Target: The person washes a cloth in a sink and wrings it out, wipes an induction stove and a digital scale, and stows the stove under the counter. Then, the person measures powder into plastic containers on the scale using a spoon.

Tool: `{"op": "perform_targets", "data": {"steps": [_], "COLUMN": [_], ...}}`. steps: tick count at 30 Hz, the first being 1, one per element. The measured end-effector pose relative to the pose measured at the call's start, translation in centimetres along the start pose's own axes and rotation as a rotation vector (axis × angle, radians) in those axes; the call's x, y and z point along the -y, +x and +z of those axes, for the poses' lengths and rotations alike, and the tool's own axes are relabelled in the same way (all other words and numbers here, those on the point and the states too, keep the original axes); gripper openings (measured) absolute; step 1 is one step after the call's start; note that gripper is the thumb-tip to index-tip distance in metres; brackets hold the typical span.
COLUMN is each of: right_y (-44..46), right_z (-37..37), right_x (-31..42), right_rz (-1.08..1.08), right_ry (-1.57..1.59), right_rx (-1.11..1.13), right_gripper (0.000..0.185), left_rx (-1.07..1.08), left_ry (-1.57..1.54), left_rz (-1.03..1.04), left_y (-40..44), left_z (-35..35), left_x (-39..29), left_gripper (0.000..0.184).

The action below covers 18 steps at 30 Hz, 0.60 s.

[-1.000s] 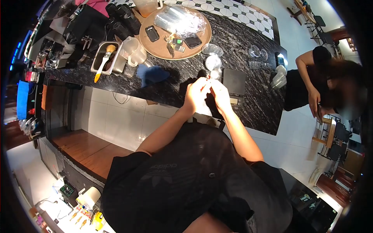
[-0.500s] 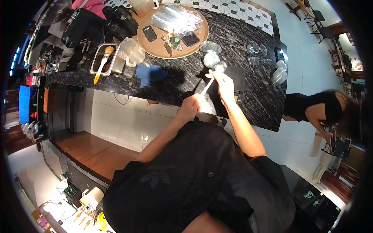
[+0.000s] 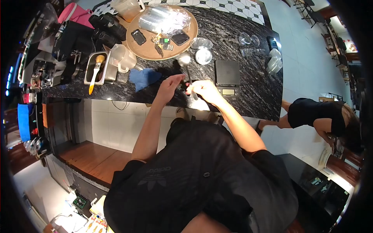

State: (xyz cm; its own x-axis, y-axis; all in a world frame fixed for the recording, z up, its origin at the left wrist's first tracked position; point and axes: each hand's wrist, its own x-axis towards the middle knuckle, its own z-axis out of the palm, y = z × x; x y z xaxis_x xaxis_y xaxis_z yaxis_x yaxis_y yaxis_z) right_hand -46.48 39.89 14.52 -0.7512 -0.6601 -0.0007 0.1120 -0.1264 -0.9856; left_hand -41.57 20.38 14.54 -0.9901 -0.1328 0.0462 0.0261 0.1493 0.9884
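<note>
A long-handled metal spoon (image 3: 184, 59) lies slantwise above the dark stone counter, bowl pointing away from me. My right hand (image 3: 206, 91) pinches its handle near the lower end. To the left, my left hand (image 3: 170, 87) is off the handle, its fingers stretched toward it. Just right of the spoon's bowl stands a small round cup (image 3: 203, 56) with bright, whitish contents, glare hiding the detail. A clear plastic cup (image 3: 201, 43) lies behind it. The black digital scale (image 3: 227, 73) sits right of my right hand, its plate bare.
A round brown tray (image 3: 147, 54) carries phones, keys and plastic wrap. At left are a blue cloth (image 3: 143, 78), a clear pitcher (image 3: 123, 58) and a metal pan (image 3: 110, 73) with a brush (image 3: 95, 73). Clear cups (image 3: 274, 64) stand at right; a person (image 3: 314, 114) is beyond the counter.
The spoon has swung left from beside the scale, and its bowl now sits left of the round cup. My left hand has let go of the handle and shifted left. The scale is uncovered.
</note>
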Motion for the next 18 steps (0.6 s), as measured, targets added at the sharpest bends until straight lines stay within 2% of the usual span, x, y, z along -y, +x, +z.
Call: {"op": "perform_targets", "data": {"steps": [1, 2, 3, 4, 6, 7, 8, 10, 11, 12, 14, 15, 16, 17, 18], "right_y": [0.0, 0.3, 0.2, 0.1, 0.0, -0.1, -0.2, -0.2, 0.1, -0.3, -1.6, -1.5, -0.8, 0.7, 2.8], "right_z": [0.2, 0.5, 1.0, 1.4, 2.2, 3.0, 3.4, 3.1, 2.5, 1.2, 1.5, 0.8, 0.3, -0.1, -0.6], "right_x": [-0.2, 0.1, 0.5, 0.9, 1.9, 1.9, 1.9, 1.9, 0.8, 0.0, -1.5, -3.2, -4.0, -4.8, -5.5], "right_rz": [0.075, 0.146, 0.239, 0.264, 0.208, 0.239, 0.239, 0.33, 0.258, 0.43, 0.233, 0.371, 0.379, 0.304, 0.225], "right_ry": [-0.021, -0.046, -0.054, 0.011, -0.026, -0.022, -0.019, 0.042, 0.12, -0.25, -0.339, -0.081, -0.084, -0.277, -0.467], "right_rx": [0.081, 0.167, 0.131, 0.104, 0.105, 0.097, 0.113, 0.177, 0.342, 0.457, 0.403, 0.335, 0.202, 0.151, 0.096], "right_gripper": [0.016, 0.016, 0.016, 0.018, 0.019, 0.019, 0.019, 0.019, 0.019, 0.018, 0.016, 0.016, 0.016, 0.018, 0.022], "left_rx": [0.005, 0.07, 0.129, 0.08, 0.001, -0.129, -0.144, -0.274, -0.315, -0.374, -0.556, -0.567, -0.495, -0.42, -0.427], "left_ry": [0.005, -0.185, -0.376, -0.451, -0.404, -0.41, -0.405, -0.54, -0.584, -0.652, -0.691, -0.693, -0.557, -0.419, -0.42], "left_rz": [-0.002, -0.163, -0.322, -0.323, -0.378, -0.224, -0.223, -0.215, -0.237, -0.263, -0.336, -0.331, -0.392, -0.452, -0.449], "left_y": [0.0, 0.3, 0.5, 0.4, 0.4, 0.8, 0.8, 1.0, 1.2, 1.4, 1.8, 1.4, 0.6, -0.3, -1.6], "left_z": [0.3, 0.9, 1.5, 2.1, 1.9, 2.6, 2.2, 1.1, 0.0, -1.6, -5.5, -7.1, -8.4, -9.4, -10.1], "left_x": [-0.6, -1.1, -1.6, -1.6, -2.6, -2.5, -2.4, -2.3, -2.5, -2.6, -3.6, -3.4, -3.1, -2.7, -1.5], "left_gripper": [0.031, 0.032, 0.034, 0.032, 0.033, 0.032, 0.032, 0.029, 0.032, 0.033, 0.034, 0.034, 0.034, 0.034, 0.034]}}
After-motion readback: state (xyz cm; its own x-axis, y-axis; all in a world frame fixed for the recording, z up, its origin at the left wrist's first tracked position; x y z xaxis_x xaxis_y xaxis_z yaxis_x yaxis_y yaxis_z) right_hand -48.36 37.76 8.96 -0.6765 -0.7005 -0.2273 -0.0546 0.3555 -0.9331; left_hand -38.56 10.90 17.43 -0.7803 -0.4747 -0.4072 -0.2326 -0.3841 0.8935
